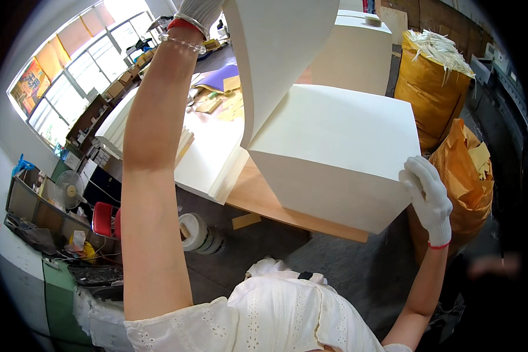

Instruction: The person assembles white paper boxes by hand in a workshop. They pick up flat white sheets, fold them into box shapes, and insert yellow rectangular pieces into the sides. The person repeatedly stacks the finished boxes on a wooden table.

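A tall stack of white paper sheets [340,132] stands on a wooden board, and its upper part is bent up at the left as a thick sheaf of paper [278,53]. My left hand [198,14], in a white knit glove, is raised at the top edge beside the sheaf and appears to hold it up. Its fingertips are out of the picture. Against the stack's near right corner rests my right hand [428,196], gloved in white with a red cuff edge. Its fingers are stretched out along the paper's side, gripping nothing.
The wooden board [299,220] juts toward me under the stack. Another paper stack [202,161] lies left, and one [355,56] stands behind. Two yellow sacks [428,94] of paper scraps are at the right. Below sits a white bucket [196,232]; a fan [70,188] is far left.
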The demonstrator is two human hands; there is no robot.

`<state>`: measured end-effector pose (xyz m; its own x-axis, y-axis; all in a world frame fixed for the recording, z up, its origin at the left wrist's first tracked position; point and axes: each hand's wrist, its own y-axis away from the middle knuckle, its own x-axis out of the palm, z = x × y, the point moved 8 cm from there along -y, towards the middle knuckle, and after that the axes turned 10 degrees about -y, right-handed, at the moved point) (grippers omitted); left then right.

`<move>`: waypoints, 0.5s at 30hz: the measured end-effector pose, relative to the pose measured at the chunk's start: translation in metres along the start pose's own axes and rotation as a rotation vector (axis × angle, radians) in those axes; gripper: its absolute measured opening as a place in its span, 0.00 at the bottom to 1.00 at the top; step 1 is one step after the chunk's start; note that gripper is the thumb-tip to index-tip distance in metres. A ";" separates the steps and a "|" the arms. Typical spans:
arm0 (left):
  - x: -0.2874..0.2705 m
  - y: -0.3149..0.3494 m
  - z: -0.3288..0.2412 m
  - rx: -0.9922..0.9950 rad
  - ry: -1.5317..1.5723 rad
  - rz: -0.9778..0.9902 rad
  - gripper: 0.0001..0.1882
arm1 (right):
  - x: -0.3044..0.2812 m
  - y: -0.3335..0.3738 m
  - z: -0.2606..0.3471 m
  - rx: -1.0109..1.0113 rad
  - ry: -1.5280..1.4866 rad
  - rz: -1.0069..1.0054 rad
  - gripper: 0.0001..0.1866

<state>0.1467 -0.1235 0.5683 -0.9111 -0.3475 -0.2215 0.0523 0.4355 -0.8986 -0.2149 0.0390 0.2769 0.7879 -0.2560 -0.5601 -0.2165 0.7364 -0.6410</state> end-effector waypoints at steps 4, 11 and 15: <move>-0.009 -0.008 0.003 0.033 0.032 -0.003 0.18 | -0.002 -0.005 0.013 0.023 0.101 -0.016 0.19; 0.027 -0.001 -0.037 0.144 -0.286 0.066 0.14 | 0.066 -0.074 0.097 -0.052 -0.120 0.097 0.20; 0.119 0.058 -0.080 0.004 -0.391 0.293 0.18 | 0.100 -0.104 0.082 0.100 0.087 0.151 0.19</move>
<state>0.0084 -0.0731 0.5206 -0.6358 -0.4972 -0.5904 0.2858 0.5589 -0.7784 -0.0666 -0.0115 0.3306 0.6970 -0.1881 -0.6919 -0.2661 0.8282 -0.4933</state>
